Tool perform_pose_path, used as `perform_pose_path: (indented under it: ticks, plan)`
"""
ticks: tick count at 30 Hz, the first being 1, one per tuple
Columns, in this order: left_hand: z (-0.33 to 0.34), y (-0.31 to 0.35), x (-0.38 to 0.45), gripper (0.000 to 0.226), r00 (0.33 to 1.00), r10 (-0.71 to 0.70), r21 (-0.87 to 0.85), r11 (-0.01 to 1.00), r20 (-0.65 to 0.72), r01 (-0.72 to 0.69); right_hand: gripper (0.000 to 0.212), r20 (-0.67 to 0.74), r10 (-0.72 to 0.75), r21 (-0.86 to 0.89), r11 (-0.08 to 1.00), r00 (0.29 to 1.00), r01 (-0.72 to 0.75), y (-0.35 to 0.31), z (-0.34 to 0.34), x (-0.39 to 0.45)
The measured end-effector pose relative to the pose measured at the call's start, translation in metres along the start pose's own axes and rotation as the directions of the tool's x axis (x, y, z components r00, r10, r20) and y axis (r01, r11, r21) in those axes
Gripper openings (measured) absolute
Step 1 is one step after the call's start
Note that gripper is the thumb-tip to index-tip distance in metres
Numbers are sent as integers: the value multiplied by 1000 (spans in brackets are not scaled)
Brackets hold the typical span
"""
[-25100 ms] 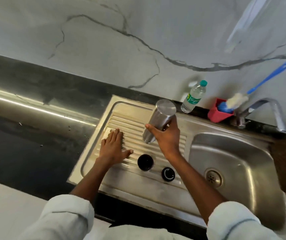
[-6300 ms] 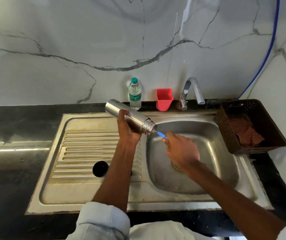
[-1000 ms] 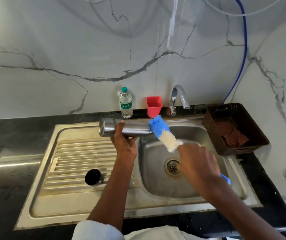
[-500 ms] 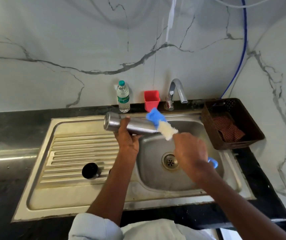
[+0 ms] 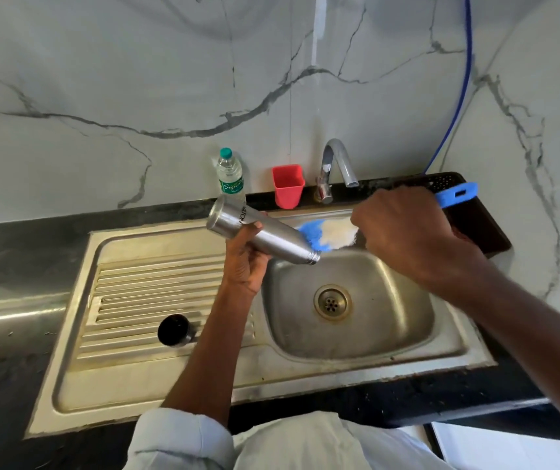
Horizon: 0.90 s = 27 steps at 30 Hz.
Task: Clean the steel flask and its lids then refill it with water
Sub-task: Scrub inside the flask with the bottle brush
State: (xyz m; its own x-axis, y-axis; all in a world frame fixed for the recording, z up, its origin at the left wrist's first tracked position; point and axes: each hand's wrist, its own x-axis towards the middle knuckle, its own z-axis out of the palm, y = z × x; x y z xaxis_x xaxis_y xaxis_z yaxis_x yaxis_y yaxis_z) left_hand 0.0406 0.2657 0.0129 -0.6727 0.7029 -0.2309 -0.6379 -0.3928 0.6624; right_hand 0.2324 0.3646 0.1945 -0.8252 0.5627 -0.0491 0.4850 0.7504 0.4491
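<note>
Sink [image 5: 305,374]: steel basin with ribbed drainer on its left; carries the work.
Flask [image 5: 265,234]: held tilted over the basin's left rim, open mouth lower and toward the right, base raised toward the wall. Smooth rigid steel; likely slippery when wet and light while empty. Best held mid-body, clear of the threaded neck.
Left hand [image 5: 246,262]: grip clamped round the flask's middle from below, thumb on the near side.
Right hand [image 5: 407,228]: grip clamped round the brush handle; fingers hidden behind the knuckles.
Brush [image 5: 326,234]: blue-and-white head lies against the flask's neck on the outside; blue handle end shows past the right hand. Head looks soft and yielding, handle stiff.
Lid [image 5: 174,330]: dark, round, sits on the drainer, well apart from the flask. Small and light; pinch at the rim.
Second lid: not visible.
Tap [image 5: 334,164]: no water seen running.
Progress: outside scrub judged under way; lids and refill remain.
</note>
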Motion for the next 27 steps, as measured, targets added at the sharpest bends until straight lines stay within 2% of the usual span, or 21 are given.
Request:
perform_pose_path:
  ticks: [4, 6, 8, 10, 12, 16, 18, 21, 25, 27]
  plan:
    - [4, 0, -3, 47, 998, -29, -26, 999, 61, 31, 13, 0, -78, 93, 993, 997, 78, -2, 7, 18]
    - [-2, 0, -4, 52, 999, -36, -20, 999, 33, 37, 14, 21, -61, 161, 985, 998, 57, 4, 9, 21]
    - [-10, 0, -5, 52, 999, -40, -11, 999, -4, 40, 13, -10, -57, 137, 989, 998, 58, 16, 5, 14]
    - [-14, 0, -6, 42, 1000, -20, -21, 1000, -3, 20, 20, -41, -55, 59, 997, 998, 57, 17, 1, 5]
    - [-13, -1, -4, 42, 1000, -21, -72, 997, -5, 21, 14, -46, -50, 92, 994, 998, 54, 6, 7, 7]
    - [-9, -4, -1, 48, 999, -32, -48, 998, -12, 32, 22, 108, 59, 259, 962, 992, -86, -6, 34, 20]
    - [-11, -2, 0, 45, 999, -21, -56, 998, -32, 20, 21, 100, 123, 273, 951, 987, -146, 3, 33, 14]
    - [-19, 1, 3, 59, 998, -15, -47, 999, -56, 12, 19, 39, 139, 216, 966, 990, -144, 17, 19, 2]
    - [-12, -1, -2, 33, 1000, -18, -88, 996, 17, 19, 23, 55, 67, 174, 982, 996, -75, -2, 8, 15]
    - [-7, -1, -3, 30, 999, -19, -90, 996, 38, 23, 28, 91, 24, 202, 979, 996, -42, -17, 16, 28]
